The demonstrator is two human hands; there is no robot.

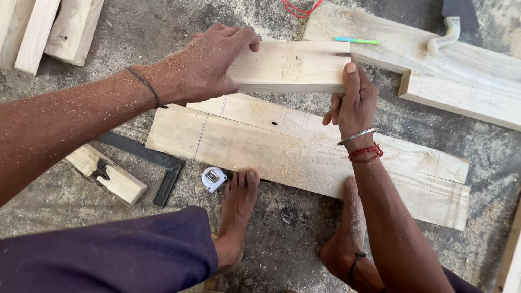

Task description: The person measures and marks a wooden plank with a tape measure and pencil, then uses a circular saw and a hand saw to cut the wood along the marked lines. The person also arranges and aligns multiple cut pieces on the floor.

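Two hands hold one short wood block [290, 66] at 12 o'clock, above two long planks [304, 154] that lie on the dusty floor [293, 239]. Left hand [203, 65] grasps its left end from above; right hand [355, 100] presses its right end, fingers closed on it. Pencil lines already cross the planks, and sawdust covers them, so some marking and cutting seems done. Both feet [239, 209] pin the near plank. A square [149, 165] and tape [214, 178] lie at 8 o'clock, untouched.

No packages, signs or screens are visible. The only label is a small dark rectangular one on the white tape measure [214, 178], lying on the floor below the left hand [203, 68].
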